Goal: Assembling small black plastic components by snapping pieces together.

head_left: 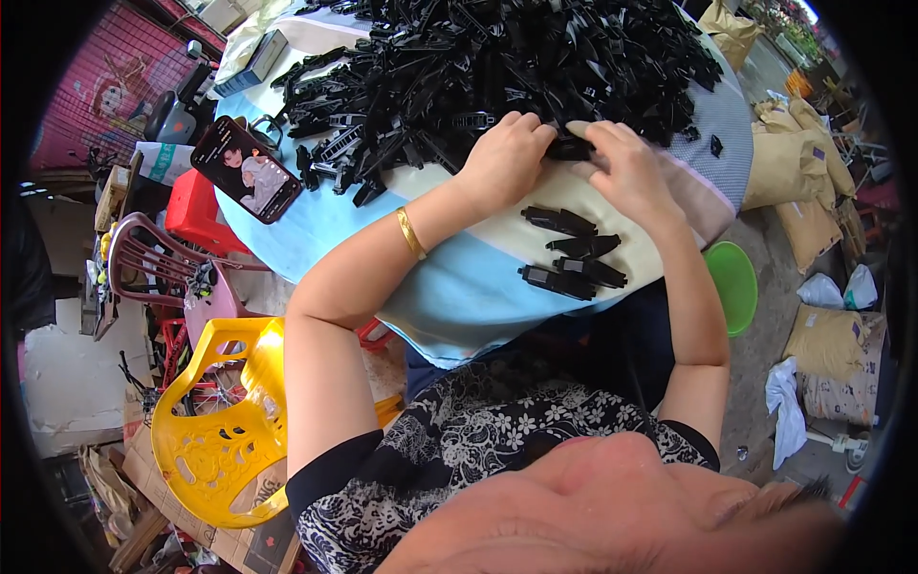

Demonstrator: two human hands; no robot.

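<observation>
A large heap of black plastic parts (478, 67) covers the far side of the cloth-covered table (325, 251). At the near edge of the heap my left hand (507, 161) is closed, its fingers curled at a black plastic part (571, 145). My right hand (631, 174) pinches at the same part from the other side, with its thumb and fingers bent. The part is mostly hidden by the fingers and blends into the heap. Nearer to me, between my forearms, several longer black plastic pieces (559, 277) lie apart from the heap.
A phone (247, 169) showing a picture lies left of the heap, near a box (251, 65). A yellow chair (222, 421) and a red stool (201, 215) stand at the left. Right of the table are a green basin (732, 287) and brown sacks (789, 167).
</observation>
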